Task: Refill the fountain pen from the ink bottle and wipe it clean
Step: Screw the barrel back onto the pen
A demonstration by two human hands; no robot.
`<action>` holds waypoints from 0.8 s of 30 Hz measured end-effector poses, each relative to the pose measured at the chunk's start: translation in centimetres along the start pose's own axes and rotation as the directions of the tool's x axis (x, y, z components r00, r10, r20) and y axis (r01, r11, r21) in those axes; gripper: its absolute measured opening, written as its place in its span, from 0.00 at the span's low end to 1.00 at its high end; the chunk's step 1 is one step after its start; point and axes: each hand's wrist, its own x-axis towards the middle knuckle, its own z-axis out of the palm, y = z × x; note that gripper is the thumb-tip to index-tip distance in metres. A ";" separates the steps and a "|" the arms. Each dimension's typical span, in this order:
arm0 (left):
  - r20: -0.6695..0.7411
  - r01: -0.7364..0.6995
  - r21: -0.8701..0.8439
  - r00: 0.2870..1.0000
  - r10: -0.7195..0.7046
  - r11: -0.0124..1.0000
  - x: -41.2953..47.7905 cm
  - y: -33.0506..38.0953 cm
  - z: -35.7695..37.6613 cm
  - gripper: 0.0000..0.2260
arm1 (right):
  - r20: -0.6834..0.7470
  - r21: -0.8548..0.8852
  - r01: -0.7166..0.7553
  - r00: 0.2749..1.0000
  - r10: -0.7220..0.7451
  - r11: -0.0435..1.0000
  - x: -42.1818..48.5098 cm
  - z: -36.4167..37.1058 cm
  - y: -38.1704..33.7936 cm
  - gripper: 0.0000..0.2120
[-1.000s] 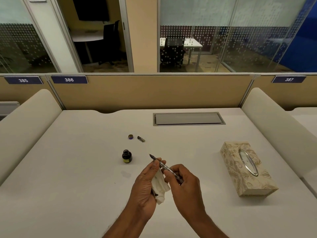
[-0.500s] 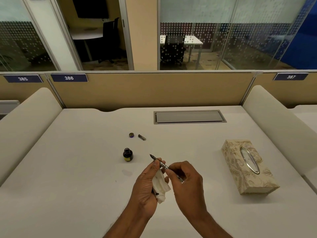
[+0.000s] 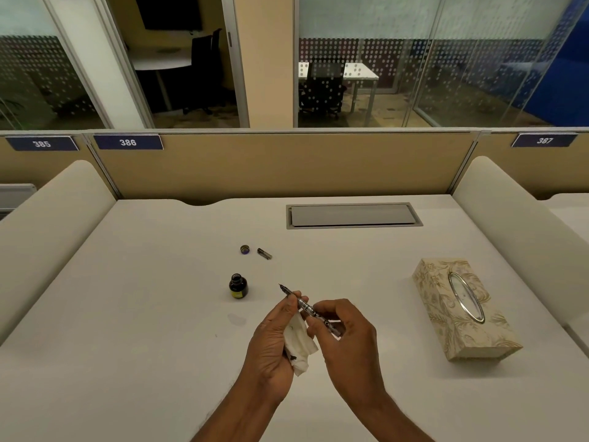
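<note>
The fountain pen (image 3: 307,308) is held between both hands above the white desk (image 3: 127,314), nib pointing up and left toward the ink bottle. My left hand (image 3: 274,342) grips the pen near the nib and holds a crumpled white tissue (image 3: 298,344) with dark ink spots in its palm. My right hand (image 3: 345,342) pinches the rear of the pen's barrel. The small dark ink bottle (image 3: 238,286) stands open on the desk, left of the nib. Its cap (image 3: 244,249) and a short dark pen part (image 3: 264,253) lie further back.
A patterned tissue box (image 3: 462,309) sits on the right of the desk. A grey cable hatch (image 3: 352,215) is set in the desk at the back. Padded dividers flank both sides. A faint smudge (image 3: 236,319) marks the desk below the bottle.
The hands and pen stay almost in place; the right hand's fingers shift slightly along the barrel. The camera view tilted a little.
</note>
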 end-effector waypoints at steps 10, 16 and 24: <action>-0.036 0.052 0.014 0.998 -0.051 0.999 0.2 0.0 0.1 0.19 | 0.043 0.148 -0.193 0.981 0.188 0.970 0.6 -0.2 -0.1 0.08; -0.019 0.040 0.024 0.999 -0.039 0.999 0.7 -0.1 -0.3 0.19 | 0.090 0.257 -0.304 0.953 0.290 0.917 0.9 -0.4 -0.3 0.05; -0.054 0.132 0.090 0.990 -0.128 0.987 0.6 0.1 -0.6 0.07 | 0.201 0.392 -0.505 0.863 0.464 0.769 1.2 -0.9 -0.4 0.03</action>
